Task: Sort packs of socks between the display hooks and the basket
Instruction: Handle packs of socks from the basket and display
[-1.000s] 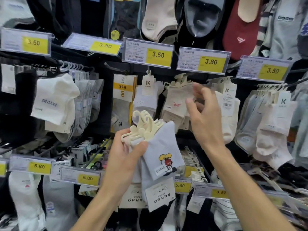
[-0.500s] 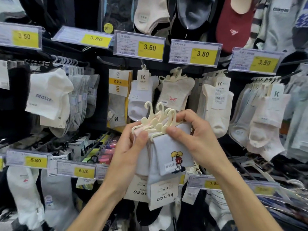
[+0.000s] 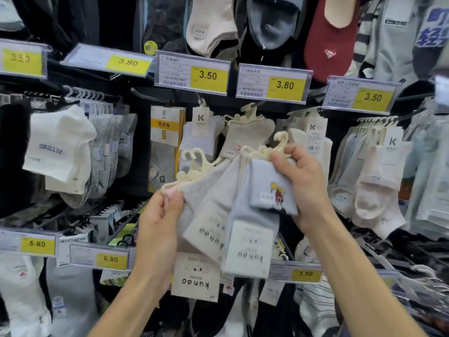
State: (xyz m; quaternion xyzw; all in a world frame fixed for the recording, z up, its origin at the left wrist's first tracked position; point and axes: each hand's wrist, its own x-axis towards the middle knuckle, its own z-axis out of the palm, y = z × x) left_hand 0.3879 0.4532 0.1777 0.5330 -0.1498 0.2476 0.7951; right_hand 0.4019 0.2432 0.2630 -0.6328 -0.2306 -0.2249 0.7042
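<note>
My left hand (image 3: 159,222) pinches the tops of grey sock packs (image 3: 206,210) on cream plastic hangers (image 3: 192,166), with "kunao" paper labels hanging below. My right hand (image 3: 303,186) grips a light blue sock pack (image 3: 272,188) with a small cartoon figure, thumb pressed on its cream hanger (image 3: 279,144). The packs fan out between both hands in front of the display hooks. A beige sock pack (image 3: 245,135) hangs on a hook (image 3: 252,105) just behind, under the 3.80 price tag (image 3: 274,83). No basket is in view.
The wall rack is crowded with hanging socks: white ones (image 3: 58,147) at left, pale ones (image 3: 379,171) at right, a yellow-labelled pack (image 3: 165,132) at centre. Price-tag strips (image 3: 192,74) jut forward above and below the hands. Bare hooks (image 3: 401,268) stick out at lower right.
My right hand came down from the hook to the bundle, took hold of the blue pack's hanger and pulled it rightward, so the packs now spread apart between the hands.
</note>
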